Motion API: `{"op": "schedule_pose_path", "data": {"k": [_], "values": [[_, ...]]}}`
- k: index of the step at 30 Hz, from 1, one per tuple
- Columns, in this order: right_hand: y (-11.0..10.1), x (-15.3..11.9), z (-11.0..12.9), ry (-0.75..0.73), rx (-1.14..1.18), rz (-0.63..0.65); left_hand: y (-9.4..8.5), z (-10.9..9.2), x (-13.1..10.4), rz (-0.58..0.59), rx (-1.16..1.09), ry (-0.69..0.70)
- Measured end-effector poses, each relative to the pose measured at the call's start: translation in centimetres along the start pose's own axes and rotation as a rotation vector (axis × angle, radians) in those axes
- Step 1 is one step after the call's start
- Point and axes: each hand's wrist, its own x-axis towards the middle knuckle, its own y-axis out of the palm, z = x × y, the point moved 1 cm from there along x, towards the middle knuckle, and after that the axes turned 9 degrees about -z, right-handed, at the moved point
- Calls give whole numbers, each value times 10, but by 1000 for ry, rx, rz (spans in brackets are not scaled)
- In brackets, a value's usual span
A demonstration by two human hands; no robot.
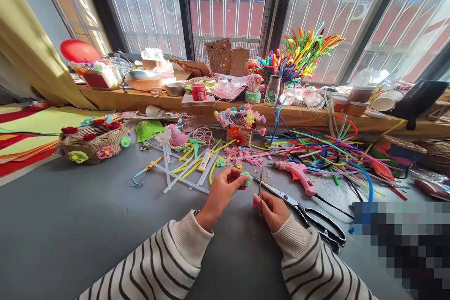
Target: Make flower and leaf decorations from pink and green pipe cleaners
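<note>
My left hand (225, 190) pinches a small mint-green fuzzy flower (246, 179) between thumb and fingers. In my right hand (272, 208) is a small pair of scissors (260, 182), its narrow blades pointing up beside the flower. A bit of pink, perhaps its handle, shows at the fingers; the rest is hidden by the hand. Large black-handled scissors (298, 206) lie just right of my right hand, near a pink hot glue gun (297, 174). Beyond my hands, pink fuzzy pieces (242, 154) are scattered before a small twine-wrapped pot of flowers (239, 133).
Clear glue sticks (179, 176) and yellow pipe cleaners lie left of my hands. Further left sits a twine basket (94, 143) with flowers. Many loose pipe cleaners (316, 145) spread to the right. A crowded ledge (168, 103) runs below the windows. The lower right corner is pixelated.
</note>
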Motion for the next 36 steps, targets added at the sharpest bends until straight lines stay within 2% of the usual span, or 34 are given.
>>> {"op": "schedule_pose_path", "data": {"k": [3, 6, 16, 24, 36], "values": [[0, -3, 5, -102, -154, 62, 0, -4, -1, -37, 4, 14], [1, -5, 8, -113, -219, 93, 1, -5, -2, -36, 2, 20], [1, -6, 11, -176, -196, 20, 2, -3, -3, 44, -59, -19], [3, -6, 8, -214, -181, 13, 2, -1, -4, 104, -134, -60], [7, -3, -2, -274, -223, -37, 4, -1, -3, 76, -161, -120]]}}
